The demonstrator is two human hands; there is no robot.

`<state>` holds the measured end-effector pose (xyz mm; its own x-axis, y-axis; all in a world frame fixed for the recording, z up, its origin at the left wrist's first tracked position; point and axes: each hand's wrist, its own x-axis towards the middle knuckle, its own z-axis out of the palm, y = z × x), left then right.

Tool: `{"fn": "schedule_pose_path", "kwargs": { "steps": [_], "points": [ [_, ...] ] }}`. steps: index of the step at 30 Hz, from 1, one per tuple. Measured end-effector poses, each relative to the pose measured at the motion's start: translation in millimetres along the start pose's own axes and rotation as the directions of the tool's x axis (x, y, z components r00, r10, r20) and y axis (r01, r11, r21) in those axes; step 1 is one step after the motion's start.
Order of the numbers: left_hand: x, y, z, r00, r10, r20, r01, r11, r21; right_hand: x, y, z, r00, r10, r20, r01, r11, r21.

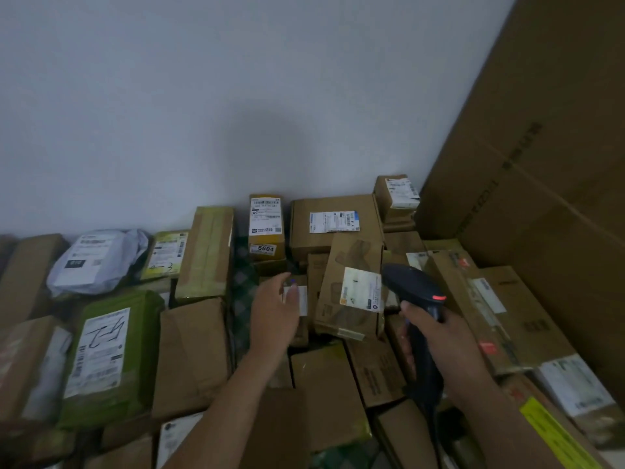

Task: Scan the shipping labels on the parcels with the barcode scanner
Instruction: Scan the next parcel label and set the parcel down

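My right hand (436, 336) grips the handle of a black barcode scanner (414, 289) with an orange mark; its head points left toward the white label (361, 288) on a tilted brown box (348, 265). My left hand (275, 308) reaches forward with fingers extended over a small parcel bearing a white label (299, 299); whether it touches the parcel is unclear. Many brown cardboard parcels lie packed together below the wall.
A box marked 5604 (266, 228) and a wide box (333, 221) stand against the white wall. A green bag parcel (111, 353) and a grey poly bag (94, 258) lie at left. A huge cardboard carton (541, 164) walls the right side.
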<state>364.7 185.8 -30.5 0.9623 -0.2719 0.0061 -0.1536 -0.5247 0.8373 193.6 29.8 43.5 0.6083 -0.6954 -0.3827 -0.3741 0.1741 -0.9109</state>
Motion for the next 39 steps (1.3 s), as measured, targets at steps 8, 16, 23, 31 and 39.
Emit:
{"fn": "schedule_pose_path", "kwargs": {
  "steps": [8,16,23,31,39],
  "points": [
    [-69.2,49.4,57.1,0.981,0.052,0.189,-0.129,0.899,0.419,-8.8,4.2,-12.3,0.995,0.038,-0.095,-0.03,0.996,0.078],
    [-64.5,38.9,30.3,0.998,-0.006,-0.061,0.021,0.97,0.244,-16.2,1.8,-18.9,0.998,0.017,-0.059,-0.011,0.995,0.103],
    [-54.7,2.7,-3.2,0.963,-0.265,-0.041,0.264,0.909,0.324,-17.5,6.5,-9.9,1.0,-0.01,0.004,0.01,0.993,0.119],
    [-20.1,-32.6,-1.7,0.954,-0.229,0.193,0.156,0.93,0.332,-20.7,12.9,-11.4,0.999,-0.025,0.023,0.023,0.996,0.086],
    [2.4,-60.8,-4.3,0.88,-0.185,0.437,0.006,0.925,0.38,-17.2,22.6,-13.4,1.0,-0.001,-0.007,0.001,0.997,0.076]
  ]
}}
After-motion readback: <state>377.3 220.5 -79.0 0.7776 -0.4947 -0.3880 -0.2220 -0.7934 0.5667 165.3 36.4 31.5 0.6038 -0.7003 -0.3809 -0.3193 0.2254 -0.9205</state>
